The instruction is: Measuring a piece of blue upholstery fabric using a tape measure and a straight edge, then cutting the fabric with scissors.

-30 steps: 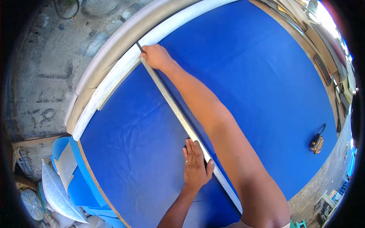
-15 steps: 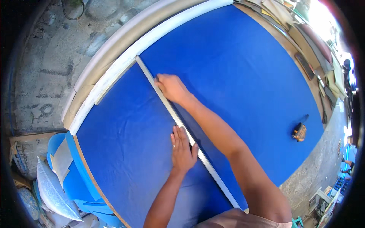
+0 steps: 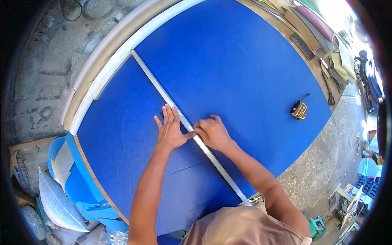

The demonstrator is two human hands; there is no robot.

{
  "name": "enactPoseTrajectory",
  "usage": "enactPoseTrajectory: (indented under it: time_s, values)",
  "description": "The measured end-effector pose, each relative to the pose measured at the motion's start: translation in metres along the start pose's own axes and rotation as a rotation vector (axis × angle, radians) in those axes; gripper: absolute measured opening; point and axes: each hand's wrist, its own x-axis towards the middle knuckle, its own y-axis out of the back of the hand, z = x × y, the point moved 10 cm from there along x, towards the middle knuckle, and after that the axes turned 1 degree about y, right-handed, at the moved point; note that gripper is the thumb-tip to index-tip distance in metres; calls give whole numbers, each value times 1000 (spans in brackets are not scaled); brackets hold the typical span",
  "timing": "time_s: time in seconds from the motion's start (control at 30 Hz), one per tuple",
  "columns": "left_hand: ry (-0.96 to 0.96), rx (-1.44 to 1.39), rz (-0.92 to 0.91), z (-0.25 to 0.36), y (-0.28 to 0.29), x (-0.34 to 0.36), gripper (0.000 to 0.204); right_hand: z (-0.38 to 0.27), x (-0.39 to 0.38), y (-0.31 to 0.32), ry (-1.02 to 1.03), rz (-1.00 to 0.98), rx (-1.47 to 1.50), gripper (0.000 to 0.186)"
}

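Note:
A long metal straightedge [image 3: 153, 79] lies slantwise across a wide blue sheet [image 3: 237, 65] spread on the table. My left hand [image 3: 171, 130] rests flat at the straightedge's left side, fingers spread, with fingertips and thumb reaching onto the bar. On the other side, my right hand [image 3: 213, 132] is closed in a pinch against the bar's right edge, close to my left thumb. Whatever its fingers hold is hidden. A black and yellow tape measure [image 3: 299, 110] sits on the sheet at the right.
Rolls of white and beige material [image 3: 98, 73] line the table's far left edge. Scissors [image 3: 329, 87], a dark remote-like object [image 3: 302, 46] and folded pieces [image 3: 343, 61] lie along the right edge. Blue plastic chairs [image 3: 77, 183] stand at the lower left.
My right hand has come down along the straightedge toward me. My left hand has shifted up and left, its fingers spreading wider. The whole view has shifted slightly.

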Motion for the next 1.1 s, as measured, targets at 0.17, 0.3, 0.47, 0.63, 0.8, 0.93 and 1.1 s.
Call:
enactPoseTrajectory:
  time_s: [0.17, 0.3, 0.47, 0.63, 0.8, 0.93, 1.1]
  values:
    - [16, -12, -101, 0, -3, 2, 125, 6, 116, -38, 113, -18, -109, 14]
    - [23, -6, -67, 1, -1, 4, 123, 11, 240, -60, 94, 45, -146, 11]
    - [28, 21, -83, -1, -2, 6, 124, 14, 348, -79, 16, 84, -177, 18]
    - [-27, -24, -12, 0, 2, 6, 123, 21, 344, -80, -11, 138, -102, 20]
    - [11, 21, -23, 0, 2, 4, 122, 11, 210, -56, 117, 158, -196, 16]
    - [30, 74, -67, -1, -1, 5, 126, 8, 63, -23, 123, 77, -147, 13]
    - [10, 113, -33, -1, -8, 0, 126, 0, -121, 19, -4, -13, -40, 18]
